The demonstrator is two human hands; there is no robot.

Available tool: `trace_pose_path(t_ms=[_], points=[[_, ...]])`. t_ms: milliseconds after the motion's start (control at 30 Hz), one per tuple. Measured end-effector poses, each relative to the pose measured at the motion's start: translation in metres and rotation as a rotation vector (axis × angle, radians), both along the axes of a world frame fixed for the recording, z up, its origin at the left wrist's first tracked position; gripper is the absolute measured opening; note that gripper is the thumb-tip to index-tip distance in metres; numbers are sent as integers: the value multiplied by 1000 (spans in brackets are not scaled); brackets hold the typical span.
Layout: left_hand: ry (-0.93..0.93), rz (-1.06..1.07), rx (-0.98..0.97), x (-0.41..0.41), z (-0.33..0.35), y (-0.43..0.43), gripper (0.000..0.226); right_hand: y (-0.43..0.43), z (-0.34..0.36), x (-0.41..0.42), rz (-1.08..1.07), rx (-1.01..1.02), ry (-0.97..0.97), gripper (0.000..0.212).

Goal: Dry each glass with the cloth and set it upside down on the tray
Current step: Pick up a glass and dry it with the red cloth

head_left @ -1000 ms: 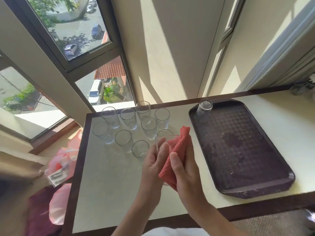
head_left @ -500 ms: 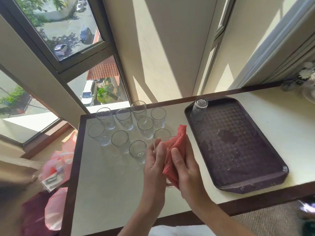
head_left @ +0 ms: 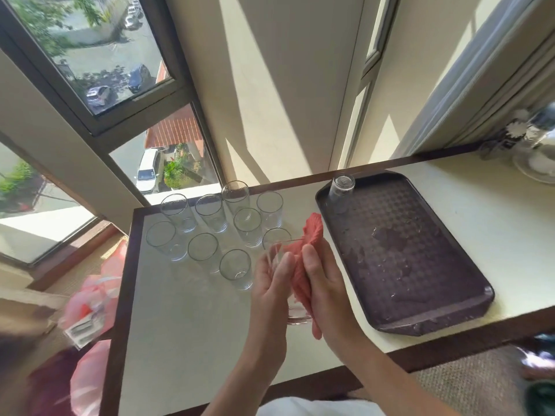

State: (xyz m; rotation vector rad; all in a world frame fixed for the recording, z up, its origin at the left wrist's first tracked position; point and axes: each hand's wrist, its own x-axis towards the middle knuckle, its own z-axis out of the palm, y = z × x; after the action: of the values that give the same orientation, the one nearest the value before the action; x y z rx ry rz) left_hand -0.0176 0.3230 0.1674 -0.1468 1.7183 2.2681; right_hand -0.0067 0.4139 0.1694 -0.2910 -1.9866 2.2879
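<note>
Glass [head_left: 295, 315], clear and tilted (thick base nearest the camera), is gripped by the left hand [head_left: 271, 291]; the right hand [head_left: 326, 288] presses the red cloth [head_left: 306, 250] against it.

Coral-red cloth [head_left: 310, 235]; brown checker-textured tray [head_left: 420, 250]

The clear drinking glass [head_left: 295, 316] held above the table is mostly hidden between the left hand [head_left: 271, 283] and the right hand [head_left: 326, 283], with the crumpled coral-red cloth [head_left: 306, 250] covering its right side, so only part of its rim and thick base shows. The pale round dish [head_left: 537, 168] at the far right is cut off by the picture's edge. The pink plastic bags [head_left: 87, 310] on the floor at the left are blurred, and the print on the white label among them cannot be read.
</note>
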Motion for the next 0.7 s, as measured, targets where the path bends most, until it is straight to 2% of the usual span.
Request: trace_pose_path(t_ms=[67, 267, 333, 400, 467, 533, 567, 633, 700], points=[[5, -15, 8, 1, 3, 3, 50, 1, 3, -2, -19, 69, -1, 57], [-47, 53, 119, 0, 8, 1, 79, -16, -9, 24, -125, 496, 216, 65], [-61, 71, 95, 5, 8, 1, 79, -11, -10, 19, -98, 457, 221, 63], [-98, 80, 78, 10, 6, 0, 71, -3, -7, 9, -12, 211, 120, 59], [-120, 59, 69, 14, 4, 0, 73, 3, -4, 1, 62, -28, -22, 51], [-131, 51, 58, 15, 4, 0, 78, 0, 0, 6, 68, 19, -9, 44], [-142, 58, 55, 14, 5, 0, 78, -4, 1, 13, 42, 88, 40, 48], [-160, 80, 69, 14, 5, -2, 69, -14, -3, 26, 18, 227, 106, 58], [-161, 86, 71, 14, 6, -5, 53, -17, -9, 29, 26, 218, 119, 58]])
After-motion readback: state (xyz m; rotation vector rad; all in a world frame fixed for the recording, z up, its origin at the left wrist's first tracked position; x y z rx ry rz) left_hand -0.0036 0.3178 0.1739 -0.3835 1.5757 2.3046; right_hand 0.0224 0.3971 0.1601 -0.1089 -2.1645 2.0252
